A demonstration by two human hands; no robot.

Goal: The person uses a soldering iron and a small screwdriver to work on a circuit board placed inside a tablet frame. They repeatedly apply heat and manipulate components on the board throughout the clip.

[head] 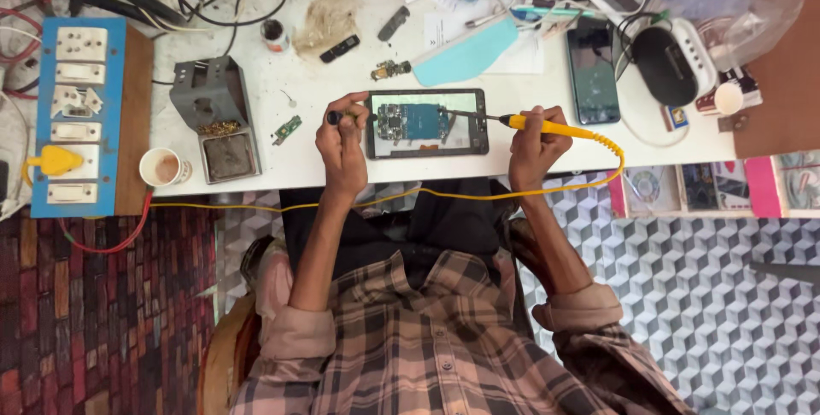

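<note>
An opened phone [427, 122] lies on the white worktable [342, 82], its circuit board and blue inner part showing. My right hand [534, 146] grips a yellow soldering iron [555, 129]; its metal tip reaches left over the phone's board. A yellow cord runs from the iron down off the table edge. My left hand [342, 137] holds a thin dark tool [335, 116] at the phone's left edge.
A grey soldering stand with tray [218, 120] and a paper cup [162, 167] sit left. A blue switchboard [77, 116] is at far left. Another phone [592, 69], a light blue sheet [465, 55], small parts, cables and clutter fill the back and right.
</note>
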